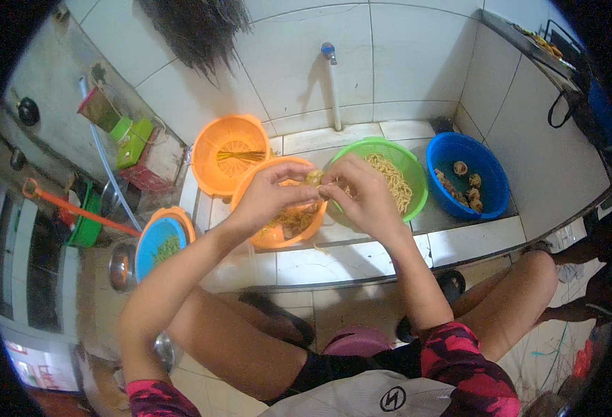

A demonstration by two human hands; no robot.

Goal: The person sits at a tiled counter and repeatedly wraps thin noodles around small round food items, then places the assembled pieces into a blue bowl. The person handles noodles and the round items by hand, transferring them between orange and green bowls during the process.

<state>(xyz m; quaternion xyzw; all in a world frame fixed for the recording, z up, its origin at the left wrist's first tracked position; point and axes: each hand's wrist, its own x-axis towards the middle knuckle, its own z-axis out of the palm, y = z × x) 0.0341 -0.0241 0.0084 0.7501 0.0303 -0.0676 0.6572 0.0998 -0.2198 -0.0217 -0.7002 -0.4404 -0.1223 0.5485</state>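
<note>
My hands meet above the middle of the tiled ledge. Between the thumb and fingers of my left hand (278,189) is a small yellowish-green lump of food (313,178), its kind unclear. The fingertips of my right hand (363,187) are pinched together at the lump's side; what they grip is partly hidden. Below my left hand stands an orange bowl (264,240) with a brown and yellow food mix. To the right, a green colander (419,177) holds long pale noodles (391,182). Further right, several round brown food balls (461,169) lie in a blue basin (498,177).
Thin yellow sticks (240,156) lie in an orange colander (212,132) at the back. A pipe with a blue tap (328,52) rises by the wall. At left are a blue bowl (145,240) of green vegetables and an orange-handled tool (87,206). Another person's legs (584,313) show at right.
</note>
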